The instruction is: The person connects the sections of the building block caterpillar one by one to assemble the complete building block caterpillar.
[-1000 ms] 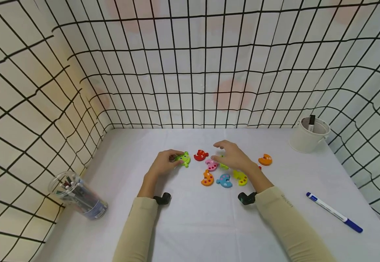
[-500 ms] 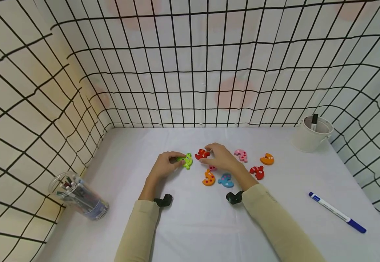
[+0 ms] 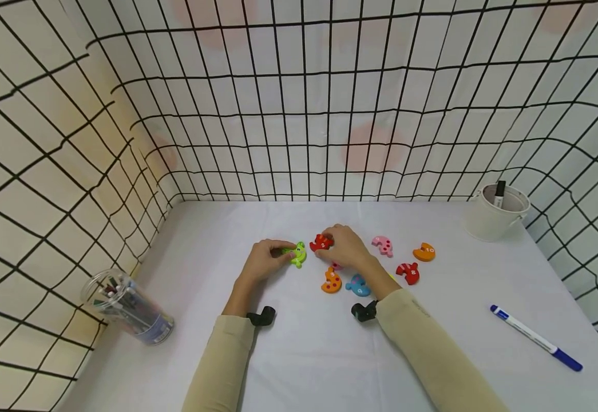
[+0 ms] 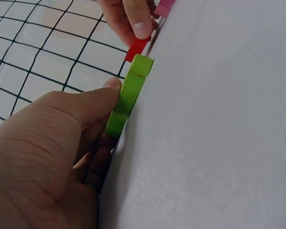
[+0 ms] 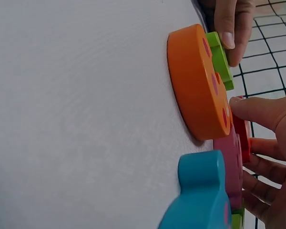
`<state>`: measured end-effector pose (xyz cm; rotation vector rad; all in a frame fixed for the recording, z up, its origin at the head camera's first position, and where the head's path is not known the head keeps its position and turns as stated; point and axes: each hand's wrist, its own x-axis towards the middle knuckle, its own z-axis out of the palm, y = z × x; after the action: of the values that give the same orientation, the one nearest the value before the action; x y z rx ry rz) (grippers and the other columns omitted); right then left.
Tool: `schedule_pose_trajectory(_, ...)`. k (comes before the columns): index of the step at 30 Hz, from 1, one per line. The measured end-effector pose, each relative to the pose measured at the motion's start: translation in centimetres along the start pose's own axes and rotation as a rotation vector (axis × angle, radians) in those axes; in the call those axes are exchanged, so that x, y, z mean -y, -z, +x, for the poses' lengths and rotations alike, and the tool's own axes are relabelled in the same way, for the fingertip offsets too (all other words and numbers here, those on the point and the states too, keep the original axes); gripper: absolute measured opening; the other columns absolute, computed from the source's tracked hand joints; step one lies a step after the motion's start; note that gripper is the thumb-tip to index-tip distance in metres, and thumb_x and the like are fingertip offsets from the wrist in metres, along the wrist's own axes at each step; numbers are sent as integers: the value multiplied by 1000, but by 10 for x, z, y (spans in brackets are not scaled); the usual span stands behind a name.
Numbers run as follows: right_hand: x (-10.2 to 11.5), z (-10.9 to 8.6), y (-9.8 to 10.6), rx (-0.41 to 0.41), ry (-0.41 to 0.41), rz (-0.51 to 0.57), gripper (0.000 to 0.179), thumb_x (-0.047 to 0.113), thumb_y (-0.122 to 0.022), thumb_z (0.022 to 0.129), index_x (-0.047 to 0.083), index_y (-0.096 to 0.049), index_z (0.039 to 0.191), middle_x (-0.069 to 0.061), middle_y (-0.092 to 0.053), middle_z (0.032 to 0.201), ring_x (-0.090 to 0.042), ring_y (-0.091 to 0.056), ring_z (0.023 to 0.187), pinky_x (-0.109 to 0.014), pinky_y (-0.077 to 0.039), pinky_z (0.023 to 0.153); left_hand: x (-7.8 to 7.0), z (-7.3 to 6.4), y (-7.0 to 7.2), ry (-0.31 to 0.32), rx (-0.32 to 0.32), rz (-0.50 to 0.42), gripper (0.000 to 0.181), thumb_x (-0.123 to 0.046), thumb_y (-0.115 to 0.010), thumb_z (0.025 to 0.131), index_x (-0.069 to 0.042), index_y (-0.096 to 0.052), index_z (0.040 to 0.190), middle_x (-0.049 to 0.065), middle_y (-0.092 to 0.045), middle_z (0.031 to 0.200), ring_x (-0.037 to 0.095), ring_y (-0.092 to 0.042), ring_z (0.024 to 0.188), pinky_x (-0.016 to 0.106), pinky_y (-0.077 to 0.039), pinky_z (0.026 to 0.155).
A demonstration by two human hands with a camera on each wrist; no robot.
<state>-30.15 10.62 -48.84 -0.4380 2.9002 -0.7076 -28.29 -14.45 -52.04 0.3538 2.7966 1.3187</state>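
Left grip (image 3: 264,261) in a close pinch on a green piece (image 3: 299,254), right grip (image 3: 347,247) likewise on a red piece (image 3: 320,243).

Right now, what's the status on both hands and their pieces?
Left hand pinches green animal-shaped piece. Right hand pinches red numbered piece. No piece between those two in head view; pink piece close by right hand.

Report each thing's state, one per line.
Green piece, pinched in the left grip
Red piece beside it, pinched in the right grip
Blue marker, capped, lying down
White bucket, open, holding a marker
Clear jar, open, holding pens
Striped red piece, loose
Orange pieces, loose
Blue piece, loose
Far pink piece, loose
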Motion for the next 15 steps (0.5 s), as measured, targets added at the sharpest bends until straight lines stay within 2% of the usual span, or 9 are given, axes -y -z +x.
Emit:
schedule_pose_trajectory(8,4,-20,0,-43,77,137,61,36,-76,92,10,-58,144,-11,-61,136,-29,-58,122,-50,-52,107,2,1,-1,-40,-10,12,23,-30,-79,92,-23,-80,114,-2,-75,122,21,-65,120,46,-49,108)
schedule_pose_trajectory(15,24,-39,-6,-65,112,200,57,36,-80,89,12,-62,139,-7,-64,127,-23,-60,112,-43,-56,97,2,0,1,-35,6,9,23,-28,-78,93,-22,-79,115,-2,-75,121,19,-66,113,43,-52,102)
